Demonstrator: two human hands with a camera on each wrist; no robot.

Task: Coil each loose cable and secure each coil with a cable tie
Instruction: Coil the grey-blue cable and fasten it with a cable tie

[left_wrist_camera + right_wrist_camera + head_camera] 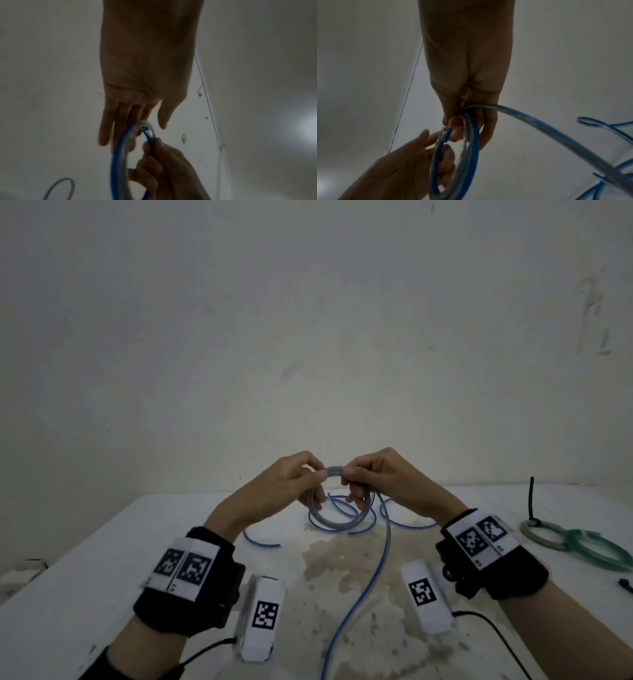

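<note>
A clear cable with a blue stripe is wound into a small coil (pixel 337 523) held upright above the white table (pixel 102 559). My left hand (pixel 320 474) grips the coil's top left, fingers curled through the loop. My right hand (pixel 346 475) pinches the top right. In the left wrist view the coil (pixel 118 162) crosses the fingers of my left hand (pixel 150 129). In the right wrist view my right hand (pixel 462 128) holds the coil (pixel 474 148). The uncoiled tail (pixel 376 570) drops from my right hand toward the near edge.
More loose blue-striped cable (pixel 260 541) lies on the table behind and under the hands. A green coil (pixel 596 549) with a black cable tie (pixel 531 498) standing up from it rests at the right. Another small black tie (pixel 626 584) lies at the right edge.
</note>
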